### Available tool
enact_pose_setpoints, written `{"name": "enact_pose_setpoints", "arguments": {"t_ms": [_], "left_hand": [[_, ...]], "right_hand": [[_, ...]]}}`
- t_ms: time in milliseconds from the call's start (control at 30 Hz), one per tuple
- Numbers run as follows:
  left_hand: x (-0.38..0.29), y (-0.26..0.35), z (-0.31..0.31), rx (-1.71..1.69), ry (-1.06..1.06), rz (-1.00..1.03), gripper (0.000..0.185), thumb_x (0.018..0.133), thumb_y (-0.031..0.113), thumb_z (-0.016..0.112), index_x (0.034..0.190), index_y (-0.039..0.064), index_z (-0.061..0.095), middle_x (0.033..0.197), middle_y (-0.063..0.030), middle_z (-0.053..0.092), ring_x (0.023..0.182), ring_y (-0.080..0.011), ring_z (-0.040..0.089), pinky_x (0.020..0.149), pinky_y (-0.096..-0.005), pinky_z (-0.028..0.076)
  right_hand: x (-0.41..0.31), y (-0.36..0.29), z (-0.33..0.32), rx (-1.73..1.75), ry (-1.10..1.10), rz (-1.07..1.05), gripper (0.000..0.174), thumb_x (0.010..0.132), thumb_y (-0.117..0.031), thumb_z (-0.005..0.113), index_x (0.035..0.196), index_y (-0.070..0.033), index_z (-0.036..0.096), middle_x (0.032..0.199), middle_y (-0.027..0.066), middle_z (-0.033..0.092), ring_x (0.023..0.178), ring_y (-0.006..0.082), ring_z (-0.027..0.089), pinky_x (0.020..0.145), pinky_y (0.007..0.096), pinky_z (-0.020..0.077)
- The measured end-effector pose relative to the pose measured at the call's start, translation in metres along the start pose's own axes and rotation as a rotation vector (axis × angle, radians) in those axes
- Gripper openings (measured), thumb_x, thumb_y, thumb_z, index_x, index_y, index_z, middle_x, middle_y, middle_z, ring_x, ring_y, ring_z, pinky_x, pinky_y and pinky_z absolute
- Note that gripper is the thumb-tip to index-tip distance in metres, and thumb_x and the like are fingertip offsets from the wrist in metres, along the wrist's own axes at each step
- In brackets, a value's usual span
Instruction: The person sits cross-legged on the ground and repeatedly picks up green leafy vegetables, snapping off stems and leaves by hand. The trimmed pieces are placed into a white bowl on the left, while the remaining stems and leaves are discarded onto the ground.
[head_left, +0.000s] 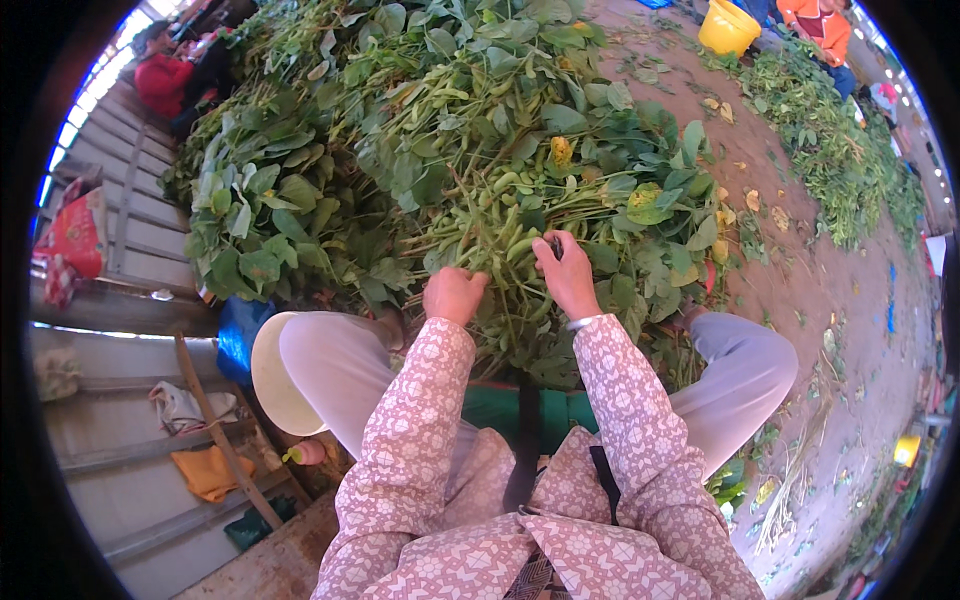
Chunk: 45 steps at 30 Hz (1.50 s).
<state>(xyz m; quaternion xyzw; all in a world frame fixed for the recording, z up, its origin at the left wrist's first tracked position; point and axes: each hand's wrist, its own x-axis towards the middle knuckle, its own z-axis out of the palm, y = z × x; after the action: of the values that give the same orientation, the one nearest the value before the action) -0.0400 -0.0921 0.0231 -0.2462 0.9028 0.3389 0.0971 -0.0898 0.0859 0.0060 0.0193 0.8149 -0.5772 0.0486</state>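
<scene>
A large heap of cut soybean plants (450, 97), leafy and hung with green pods, lies before me between my knees. My left hand (454, 294) is closed around the stems of a soybean plant (495, 259) at the near side of the heap. To the right of it, my right hand (568, 276) grips a small dark tool (556, 246); its kind is hidden by the fingers. The thumb and tool are beside a green pod (522, 249). Below both hands, a green container (491, 409) shows between my legs, partly covered by my sleeves and a black strap.
A cream bucket (281, 382) stands against my left knee, next to a blue plastic bag (244, 337). A wooden pole (217, 427) leans at the left wall. One person (161, 79) sits far left, another (814, 34) far right near a yellow bucket (727, 28) and more plants (832, 150).
</scene>
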Motion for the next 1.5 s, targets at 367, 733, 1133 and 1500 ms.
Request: {"name": "enact_pose_setpoints", "arguments": {"t_ms": [367,733,1133,1500], "left_hand": [[-0.026,0.01,0.022,-1.595,-0.605,-0.529,0.019,0.098,0.022,0.049,0.099,0.005,0.056,0.059,0.0052,0.036,0.042,-0.0051,0.024,0.036,-0.0187,0.017],[-0.013,-0.004,0.024,-1.553,-0.619,-0.337,0.025,0.095,0.022,0.055,0.106,0.0,0.058,0.069,0.0035,0.048,0.047,-0.0031,0.032,0.037,-0.0168,0.023],[-0.016,-0.001,0.017,-1.234,-0.509,-0.224,0.023,0.091,0.022,0.064,0.099,0.001,0.065,0.068,0.0035,0.051,0.05,-0.003,0.041,0.039,-0.018,0.024],[-0.005,-0.015,0.025,-1.424,-0.692,-0.25,0.023,0.096,0.029,0.055,0.086,0.008,0.059,0.067,0.0035,0.05,0.046,-0.004,0.032,0.039,-0.019,0.019]], "right_hand": [[-0.026,-0.022,-0.006,-0.063,-0.013,-0.18,0.021,0.085,-0.02,0.065,0.096,-0.003,0.057,0.077,0.016,0.062,0.067,0.0307,0.061,0.062,0.0365,0.0473],[-0.063,-0.019,0.009,0.034,-0.236,-0.082,0.021,0.091,-0.021,0.056,0.096,-0.002,0.051,0.066,0.0063,0.053,0.058,0.0145,0.051,0.062,0.0309,0.0445],[-0.063,-0.023,-0.004,0.107,-0.506,0.209,0.029,0.097,-0.024,0.041,0.112,-0.001,0.052,0.065,0.0051,0.055,0.057,0.0123,0.052,0.056,0.0273,0.0426],[-0.052,-0.013,-0.012,0.611,-0.707,0.677,0.02,0.099,-0.025,0.039,0.112,-0.014,0.051,0.064,-0.0004,0.047,0.04,0.0051,0.028,0.035,0.0201,0.0187]]}}
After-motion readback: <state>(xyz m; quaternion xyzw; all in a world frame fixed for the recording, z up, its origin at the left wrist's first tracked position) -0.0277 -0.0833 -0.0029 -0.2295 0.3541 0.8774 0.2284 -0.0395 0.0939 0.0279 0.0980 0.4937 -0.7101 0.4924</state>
